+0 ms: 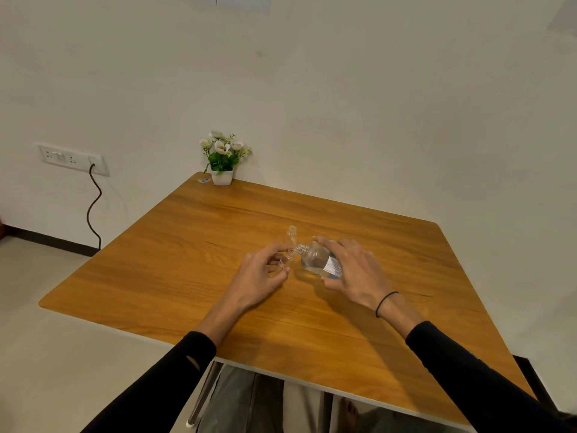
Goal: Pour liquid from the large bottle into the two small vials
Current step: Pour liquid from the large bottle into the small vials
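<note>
My right hand (pixel 352 271) grips the large clear bottle (pixel 315 259), which is tipped far over to the left, its white label facing me and clear liquid inside. Its open threaded neck meets the mouth of a small clear vial (pixel 287 259) that my left hand (pixel 265 273) pinches between thumb and fingers just above the wooden table (pixel 187 260). A second small vial (pixel 292 234) stands upright and uncapped on the table right behind the first one, touched by neither hand.
A white pot of artificial flowers (pixel 222 160) stands at the table's far left corner beside a small clear scrap (pixel 203 180). A wall socket with a black cable (pixel 93 198) is at left. Bare tabletop surrounds the hands.
</note>
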A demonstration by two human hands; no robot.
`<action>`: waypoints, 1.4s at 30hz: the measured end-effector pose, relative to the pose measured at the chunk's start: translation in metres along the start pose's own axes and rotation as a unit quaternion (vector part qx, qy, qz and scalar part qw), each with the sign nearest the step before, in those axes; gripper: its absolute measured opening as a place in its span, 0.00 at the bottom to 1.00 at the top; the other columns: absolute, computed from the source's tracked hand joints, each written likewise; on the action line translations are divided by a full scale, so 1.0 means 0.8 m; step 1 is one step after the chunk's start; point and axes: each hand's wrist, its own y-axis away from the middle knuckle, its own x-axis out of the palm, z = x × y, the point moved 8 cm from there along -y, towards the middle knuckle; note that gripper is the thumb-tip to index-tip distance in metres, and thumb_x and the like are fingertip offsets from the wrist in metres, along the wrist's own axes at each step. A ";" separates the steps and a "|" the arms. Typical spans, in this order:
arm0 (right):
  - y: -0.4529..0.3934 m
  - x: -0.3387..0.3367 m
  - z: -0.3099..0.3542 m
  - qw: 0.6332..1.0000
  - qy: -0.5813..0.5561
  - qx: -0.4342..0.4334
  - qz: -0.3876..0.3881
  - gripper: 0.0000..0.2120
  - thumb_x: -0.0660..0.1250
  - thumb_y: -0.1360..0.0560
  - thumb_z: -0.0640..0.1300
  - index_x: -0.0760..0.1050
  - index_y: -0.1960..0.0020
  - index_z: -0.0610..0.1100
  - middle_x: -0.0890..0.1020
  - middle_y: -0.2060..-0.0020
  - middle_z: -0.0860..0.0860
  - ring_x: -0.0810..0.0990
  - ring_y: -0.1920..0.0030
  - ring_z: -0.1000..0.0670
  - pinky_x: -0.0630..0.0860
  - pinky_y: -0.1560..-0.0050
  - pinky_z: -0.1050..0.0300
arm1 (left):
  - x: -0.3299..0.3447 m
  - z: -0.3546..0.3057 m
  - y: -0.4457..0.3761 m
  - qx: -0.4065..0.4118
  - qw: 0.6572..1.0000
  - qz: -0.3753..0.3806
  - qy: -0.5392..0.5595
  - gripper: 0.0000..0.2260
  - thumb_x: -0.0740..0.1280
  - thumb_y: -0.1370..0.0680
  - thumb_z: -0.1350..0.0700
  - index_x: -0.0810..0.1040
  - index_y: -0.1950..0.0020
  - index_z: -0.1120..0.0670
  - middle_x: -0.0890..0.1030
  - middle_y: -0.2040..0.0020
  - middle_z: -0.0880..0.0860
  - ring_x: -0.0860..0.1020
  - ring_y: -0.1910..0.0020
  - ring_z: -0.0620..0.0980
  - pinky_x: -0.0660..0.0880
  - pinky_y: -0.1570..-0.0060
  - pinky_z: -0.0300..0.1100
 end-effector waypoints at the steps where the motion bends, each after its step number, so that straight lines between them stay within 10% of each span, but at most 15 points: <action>1: -0.001 -0.001 0.000 1.000 0.005 -0.002 0.001 0.42 0.76 0.28 0.61 0.57 0.20 0.62 0.77 0.36 0.53 0.73 0.38 0.50 0.74 0.39 0.46 | 0.000 0.000 0.000 -0.001 1.000 0.002 -0.004 0.23 0.75 0.21 0.59 0.79 0.27 0.48 0.86 0.40 0.48 0.83 0.41 0.40 0.83 0.39 0.42; 42: -0.008 -0.018 0.006 0.996 0.086 -0.014 0.033 0.43 0.76 0.29 0.61 0.56 0.20 0.62 0.76 0.36 0.52 0.72 0.37 0.49 0.71 0.44 0.48 | 0.006 0.009 -0.002 -0.004 1.000 0.013 -0.006 0.23 0.75 0.21 0.59 0.78 0.27 0.46 0.85 0.39 0.49 0.83 0.41 0.40 0.81 0.41 0.34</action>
